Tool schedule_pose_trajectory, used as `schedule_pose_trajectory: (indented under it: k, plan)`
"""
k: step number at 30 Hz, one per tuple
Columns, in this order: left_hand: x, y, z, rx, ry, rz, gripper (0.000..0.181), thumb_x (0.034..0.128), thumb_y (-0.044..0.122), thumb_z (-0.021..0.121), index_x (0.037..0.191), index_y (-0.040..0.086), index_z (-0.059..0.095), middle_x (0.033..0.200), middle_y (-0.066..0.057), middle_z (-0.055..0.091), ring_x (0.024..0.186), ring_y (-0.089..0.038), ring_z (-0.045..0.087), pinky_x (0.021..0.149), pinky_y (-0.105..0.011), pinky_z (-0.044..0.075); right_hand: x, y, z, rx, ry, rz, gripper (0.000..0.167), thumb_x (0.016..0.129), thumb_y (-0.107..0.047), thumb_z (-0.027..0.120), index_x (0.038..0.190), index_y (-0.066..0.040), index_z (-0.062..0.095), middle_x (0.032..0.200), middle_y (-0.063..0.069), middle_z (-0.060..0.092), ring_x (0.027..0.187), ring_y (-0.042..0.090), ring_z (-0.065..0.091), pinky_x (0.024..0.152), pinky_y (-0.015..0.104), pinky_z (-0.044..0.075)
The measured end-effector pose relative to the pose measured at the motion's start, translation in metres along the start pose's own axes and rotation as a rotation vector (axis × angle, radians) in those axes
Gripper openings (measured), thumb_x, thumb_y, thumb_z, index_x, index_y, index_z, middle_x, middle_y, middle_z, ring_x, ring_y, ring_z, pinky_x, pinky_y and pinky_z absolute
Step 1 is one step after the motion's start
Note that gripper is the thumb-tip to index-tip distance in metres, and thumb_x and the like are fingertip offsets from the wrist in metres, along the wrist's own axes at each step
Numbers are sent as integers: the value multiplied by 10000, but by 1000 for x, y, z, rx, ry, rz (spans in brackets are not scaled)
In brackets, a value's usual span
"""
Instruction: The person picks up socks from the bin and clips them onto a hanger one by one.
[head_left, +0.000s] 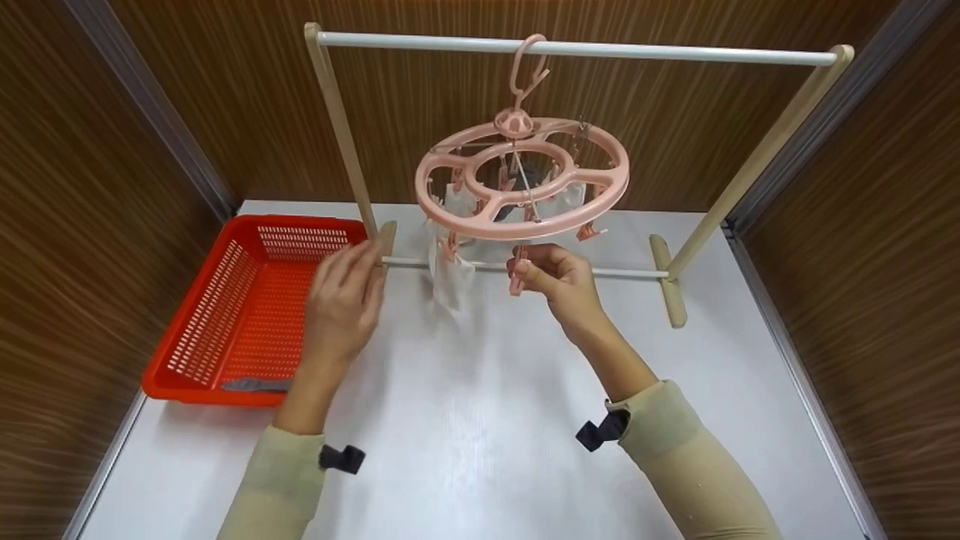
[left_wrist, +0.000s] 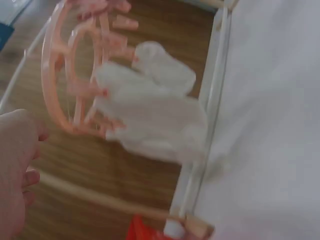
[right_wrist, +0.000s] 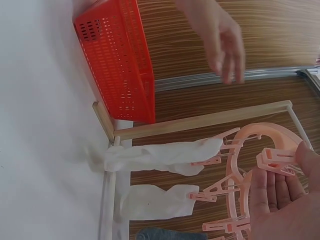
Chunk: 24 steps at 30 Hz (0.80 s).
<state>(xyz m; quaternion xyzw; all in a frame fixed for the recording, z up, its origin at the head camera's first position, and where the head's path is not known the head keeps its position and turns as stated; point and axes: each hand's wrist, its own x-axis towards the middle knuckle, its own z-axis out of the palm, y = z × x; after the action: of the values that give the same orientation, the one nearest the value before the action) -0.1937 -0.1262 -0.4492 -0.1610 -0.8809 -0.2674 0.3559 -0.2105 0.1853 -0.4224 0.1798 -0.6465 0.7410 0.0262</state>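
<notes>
A round pink clip hanger (head_left: 615, 184) hangs by its hook from a white rail. My right hand (head_left: 564, 289) pinches one of its pink clothespins (head_left: 517, 276) between thumb and fingers, at the hanger's near side. In the right wrist view this clothespin (right_wrist: 277, 161) has no cloth in it. White socks (right_wrist: 160, 202) and a dark grey sock (right_wrist: 170, 234) hang from other clips. My left hand (head_left: 341, 300), fingers loosely extended and holding nothing, is over the right side of the red basket (head_left: 169, 375), left of the hanger. A grey sock (head_left: 255, 385) lies in the basket.
The rail (head_left: 675, 52) stands on wooden legs (head_left: 757, 165) with feet on the white table (head_left: 480, 450). A lower white bar (head_left: 630, 274) joins the legs. Brown wood-grain panels (head_left: 885, 247) enclose the back and both sides.
</notes>
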Motion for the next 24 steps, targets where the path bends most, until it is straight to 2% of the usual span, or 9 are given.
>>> schedule_pose_trajectory:
  k: [5, 9, 11, 18, 24]
  plan:
    - [-29, -43, -21, 20, -22, -167, 481, 924, 104, 692, 1393, 149, 593, 1308, -130, 640, 1189, -359, 565, 986, -531, 496, 1, -2, 2, 5, -3, 6, 232, 951, -66, 661, 1104, 107, 636, 960, 177, 709, 751, 190, 686, 781, 348, 603]
    - [-47, -69, -36, 57, -101, -280, 453, 934, 107, 684, 1378, 101, 595, 1293, -189, 630, 1150, -409, 567, 935, -577, 495, 2, -2, 3, 27, 1, 14, 211, 947, -53, 661, 1091, 101, 644, 954, 203, 699, 729, 187, 683, 766, 342, 602]
    - [-54, -79, -39, 72, -148, -314, 428, 935, 95, 680, 1356, 70, 605, 1287, -213, 625, 1129, -434, 571, 917, -594, 490, 2, -2, 2, 28, 6, 15, 201, 946, -54, 662, 1085, 91, 649, 957, 213, 696, 724, 185, 683, 758, 339, 603]
    - [-67, -95, -40, 124, -335, -378, 407, 944, 139, 668, 1332, 31, 608, 1275, -259, 622, 1101, -489, 602, 821, -631, 517, 3, -3, 1, 13, 19, 7, 203, 940, -66, 674, 1095, 65, 662, 981, 219, 701, 760, 185, 689, 753, 334, 604]
    - [-73, -102, -41, 221, -597, -491, 443, 933, 180, 683, 1330, 3, 597, 1285, -300, 600, 1069, -520, 597, 781, -655, 510, 2, 0, 0, 0, 8, 12, 247, 943, -55, 666, 1120, 116, 644, 947, 153, 700, 769, 184, 678, 773, 340, 603]
